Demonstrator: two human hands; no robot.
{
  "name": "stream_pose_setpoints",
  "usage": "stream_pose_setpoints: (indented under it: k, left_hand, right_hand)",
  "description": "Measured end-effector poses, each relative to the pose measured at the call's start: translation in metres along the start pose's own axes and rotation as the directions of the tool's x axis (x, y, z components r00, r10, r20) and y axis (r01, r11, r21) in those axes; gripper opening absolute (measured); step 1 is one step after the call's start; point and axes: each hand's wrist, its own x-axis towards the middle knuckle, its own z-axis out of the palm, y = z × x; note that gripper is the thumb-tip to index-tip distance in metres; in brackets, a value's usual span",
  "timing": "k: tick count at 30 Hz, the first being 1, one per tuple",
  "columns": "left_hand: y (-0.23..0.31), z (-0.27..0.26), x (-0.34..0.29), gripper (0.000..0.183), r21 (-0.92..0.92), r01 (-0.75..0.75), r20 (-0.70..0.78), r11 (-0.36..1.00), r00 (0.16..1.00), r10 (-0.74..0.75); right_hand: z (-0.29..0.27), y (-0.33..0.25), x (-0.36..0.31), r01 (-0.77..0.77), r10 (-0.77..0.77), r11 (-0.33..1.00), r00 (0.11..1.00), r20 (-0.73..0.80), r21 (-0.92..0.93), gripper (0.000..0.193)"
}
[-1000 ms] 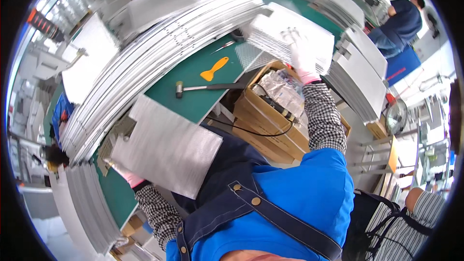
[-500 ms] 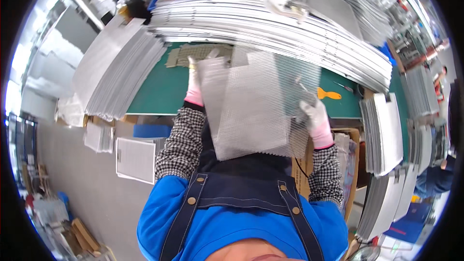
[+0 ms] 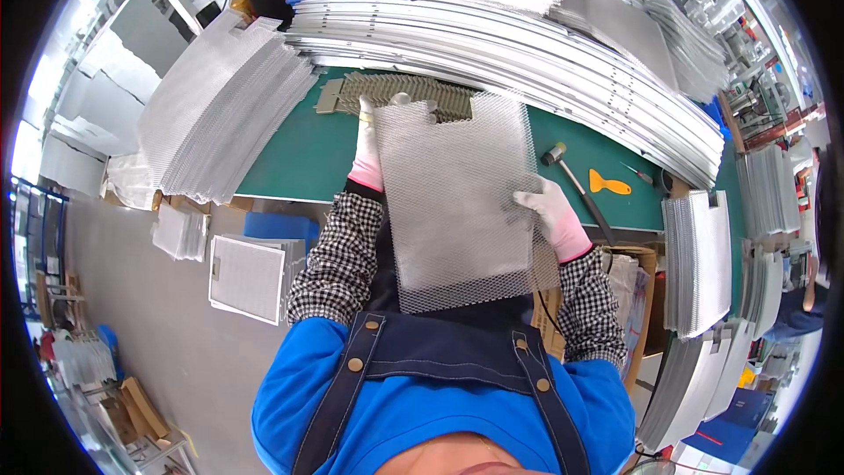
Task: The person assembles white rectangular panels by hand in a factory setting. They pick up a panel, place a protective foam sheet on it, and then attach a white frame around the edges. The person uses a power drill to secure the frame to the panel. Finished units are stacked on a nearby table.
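A silver metal mesh sheet [image 3: 457, 202] with a notch in its far edge hangs over the table's near edge, in front of my apron. At its far left corner my left hand [image 3: 370, 145], in a white and pink glove, is closed on the edge, with some fingers hidden behind the mesh. My right hand [image 3: 554, 215], gloved the same way, grips the right edge, its fingers partly over the face. Whether more than one sheet is held, I cannot tell. A hammer [image 3: 576, 180] lies just beyond my right hand. Behind the sheet sits a row of grey-green strips [image 3: 352, 92].
Long silver profiles [image 3: 510, 44] are stacked across the back of the green table [image 3: 290, 163]. Piles of mesh sheets stand at left [image 3: 220, 114] and right [image 3: 699, 255]. An orange scraper [image 3: 608, 183] and a screwdriver [image 3: 639, 174] lie at right. A cardboard box [image 3: 646, 277] stands below.
The mesh, earlier blurred and spread like overlapping sheets, now shows as one even outline. My right hand has moved slightly left against it, and the hammer is plainly visible.
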Motion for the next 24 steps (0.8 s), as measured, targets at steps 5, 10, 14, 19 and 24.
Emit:
stream_pose_setpoints:
  k: [5,10,14,19,24]
  left_hand:
    - [-0.001,0.009,-0.002,0.091,-0.018,-0.023,0.093,1.0,0.995,0.024]
    - [0.03,0.042,-0.019,0.106,0.258,-0.278,0.143,0.926,0.958,0.248]
    - [0.079,0.08,-0.043,0.099,0.379,-0.456,0.108,0.805,0.886,0.451]
    - [0.082,0.077,-0.042,0.088,0.536,-0.585,-0.062,0.609,0.692,0.719]
    - [0.025,0.037,-0.053,0.096,0.68,-0.286,0.253,0.674,0.956,0.151]
  right_hand:
    - [0.0,0.003,0.003,0.02,-0.063,0.927,0.993,-0.103,-0.374,0.053]
    - [-0.005,0.001,0.005,0.094,-0.33,0.591,0.935,-0.133,-0.802,0.083]
    - [0.017,0.011,-0.003,0.157,-0.137,0.965,0.985,0.107,-0.21,0.083]
    - [0.022,0.038,-0.029,0.164,-0.162,0.986,0.974,0.156,-0.005,0.075]
    - [0.008,0.088,-0.063,-0.05,0.032,0.99,0.99,-0.135,-0.131,0.045]
